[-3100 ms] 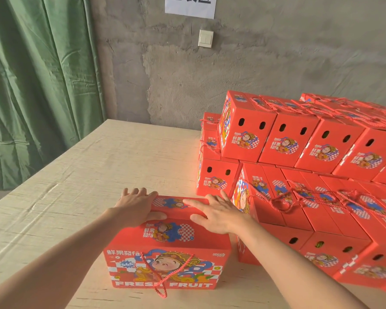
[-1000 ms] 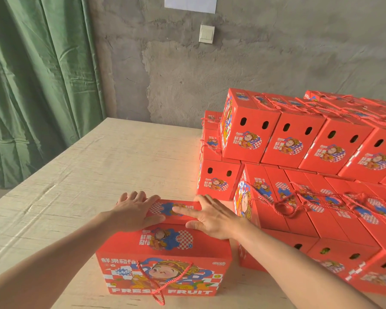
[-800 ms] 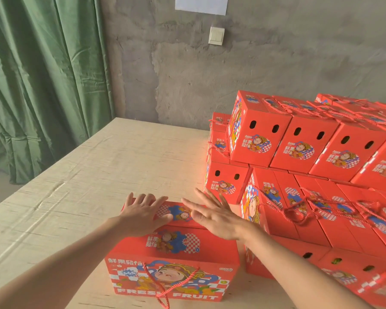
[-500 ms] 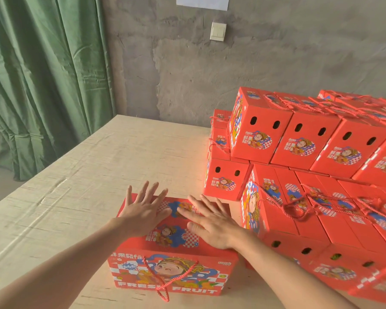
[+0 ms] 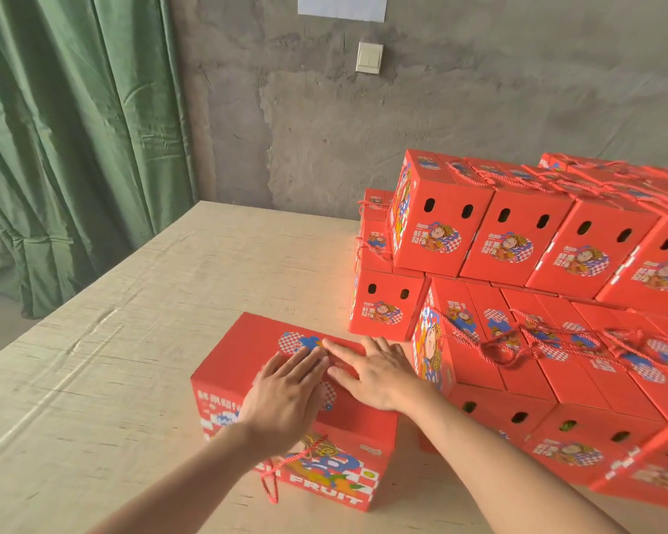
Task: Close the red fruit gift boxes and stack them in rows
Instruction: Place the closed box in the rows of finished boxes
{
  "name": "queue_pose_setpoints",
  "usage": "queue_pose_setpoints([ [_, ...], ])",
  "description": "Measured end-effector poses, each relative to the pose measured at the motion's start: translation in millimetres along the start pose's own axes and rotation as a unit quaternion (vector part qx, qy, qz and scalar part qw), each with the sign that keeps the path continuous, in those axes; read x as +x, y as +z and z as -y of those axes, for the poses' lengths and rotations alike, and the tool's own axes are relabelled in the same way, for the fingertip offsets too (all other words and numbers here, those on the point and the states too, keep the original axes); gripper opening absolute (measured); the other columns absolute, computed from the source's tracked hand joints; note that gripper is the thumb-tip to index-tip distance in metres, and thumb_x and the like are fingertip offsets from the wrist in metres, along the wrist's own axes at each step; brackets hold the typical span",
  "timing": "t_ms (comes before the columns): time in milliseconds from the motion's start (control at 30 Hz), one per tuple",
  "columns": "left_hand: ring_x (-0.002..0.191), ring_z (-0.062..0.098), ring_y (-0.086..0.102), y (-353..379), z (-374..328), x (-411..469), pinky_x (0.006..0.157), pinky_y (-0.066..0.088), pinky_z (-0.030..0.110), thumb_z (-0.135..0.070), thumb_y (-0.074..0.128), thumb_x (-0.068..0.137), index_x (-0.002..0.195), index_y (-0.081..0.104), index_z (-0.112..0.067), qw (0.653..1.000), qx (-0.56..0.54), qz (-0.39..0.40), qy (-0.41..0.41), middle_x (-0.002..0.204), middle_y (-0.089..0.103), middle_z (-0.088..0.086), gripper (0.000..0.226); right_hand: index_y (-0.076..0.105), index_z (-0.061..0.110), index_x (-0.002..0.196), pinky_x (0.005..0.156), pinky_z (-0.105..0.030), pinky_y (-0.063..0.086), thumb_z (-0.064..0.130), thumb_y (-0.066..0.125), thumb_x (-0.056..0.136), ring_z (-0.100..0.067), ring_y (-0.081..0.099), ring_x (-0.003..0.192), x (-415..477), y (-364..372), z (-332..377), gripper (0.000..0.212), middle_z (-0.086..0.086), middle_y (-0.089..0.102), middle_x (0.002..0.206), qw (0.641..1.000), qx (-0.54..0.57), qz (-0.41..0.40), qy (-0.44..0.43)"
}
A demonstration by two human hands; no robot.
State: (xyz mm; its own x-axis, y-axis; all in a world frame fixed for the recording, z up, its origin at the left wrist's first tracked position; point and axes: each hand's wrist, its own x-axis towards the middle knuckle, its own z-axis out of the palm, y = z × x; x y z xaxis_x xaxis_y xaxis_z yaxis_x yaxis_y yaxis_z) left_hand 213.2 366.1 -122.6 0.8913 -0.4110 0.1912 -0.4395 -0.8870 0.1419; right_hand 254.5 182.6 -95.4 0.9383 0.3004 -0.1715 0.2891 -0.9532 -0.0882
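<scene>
Left hand (image 5: 286, 395) and right hand (image 5: 378, 373) lie flat, fingertips meeting.

Pale plywood table (image 5: 162, 302) runs back to a rough grey concrete wall (image 5: 498, 94). Green curtain (image 5: 74, 148) hangs on the left. There's a white light switch (image 5: 369, 57) on the wall, and above it a white sheet (image 5: 342, 5), probably paper, cut off by the frame.
</scene>
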Motion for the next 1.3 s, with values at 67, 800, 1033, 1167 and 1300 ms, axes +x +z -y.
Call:
queue_pose_setpoints([
  [67,0.145,0.008,-0.007,-3.8,13.7,11.4,0.113,-0.018,0.036,-0.046,0.010,0.100,0.148,0.004,-0.037,0.999,-0.002,0.033,0.031,0.153,-0.002,-0.022,0.050,-0.006,0.061,0.138,0.112,-0.048,0.015,0.074,0.015,0.087,-0.032,0.012,0.142,-8.3,-3.0,-3.9,0.057,-0.019,0.020,0.152,0.999,-0.002,0.027,0.021],
  [800,0.143,0.010,-0.020,-8.8,9.5,8.0,0.113,-0.018,0.045,-0.064,0.025,0.092,0.150,-0.002,-0.033,0.994,-0.046,0.093,-0.014,0.149,-0.021,-0.019,0.070,0.014,0.040,0.145,0.094,-0.036,0.038,0.060,0.042,0.089,-0.030,0.049,0.118,-70.8,20.4,28.9,0.066,-0.010,0.056,0.126,0.975,0.184,-0.089,0.090],
  [1033,0.091,0.023,0.049,-7.8,-7.7,-24.8,0.079,0.039,0.035,-0.035,0.072,0.080,0.115,0.060,-0.010,0.867,-0.338,-0.196,-0.309,0.090,0.049,-0.001,0.044,0.035,0.013,0.143,0.110,-0.040,0.025,0.069,0.031,0.088,-0.022,0.033,0.137,-78.6,27.3,9.7,0.078,-0.006,0.033,0.150,0.772,0.569,0.045,0.280],
  [1167,0.089,0.024,0.055,-6.2,-15.6,-24.4,0.082,0.042,0.036,-0.030,0.071,0.083,0.135,0.041,-0.002,0.734,-0.501,-0.164,-0.429,0.090,0.057,0.008,0.067,0.039,0.017,0.143,0.113,-0.031,0.024,0.042,0.045,0.097,-0.020,0.037,0.135,-62.1,26.8,13.6,0.053,0.000,0.038,0.147,0.719,0.647,-0.018,0.254],
  [1300,0.109,0.034,0.055,1.0,-18.8,-21.0,0.088,0.045,0.039,-0.044,0.068,0.082,0.123,0.051,0.007,0.569,-0.594,-0.132,-0.553,0.112,0.058,0.017,0.067,0.057,0.010,0.118,0.077,-0.010,0.042,0.007,0.052,0.094,-0.012,0.057,0.097,-46.7,11.6,21.0,0.025,-0.002,0.059,0.123,0.763,0.611,-0.118,0.172],
])
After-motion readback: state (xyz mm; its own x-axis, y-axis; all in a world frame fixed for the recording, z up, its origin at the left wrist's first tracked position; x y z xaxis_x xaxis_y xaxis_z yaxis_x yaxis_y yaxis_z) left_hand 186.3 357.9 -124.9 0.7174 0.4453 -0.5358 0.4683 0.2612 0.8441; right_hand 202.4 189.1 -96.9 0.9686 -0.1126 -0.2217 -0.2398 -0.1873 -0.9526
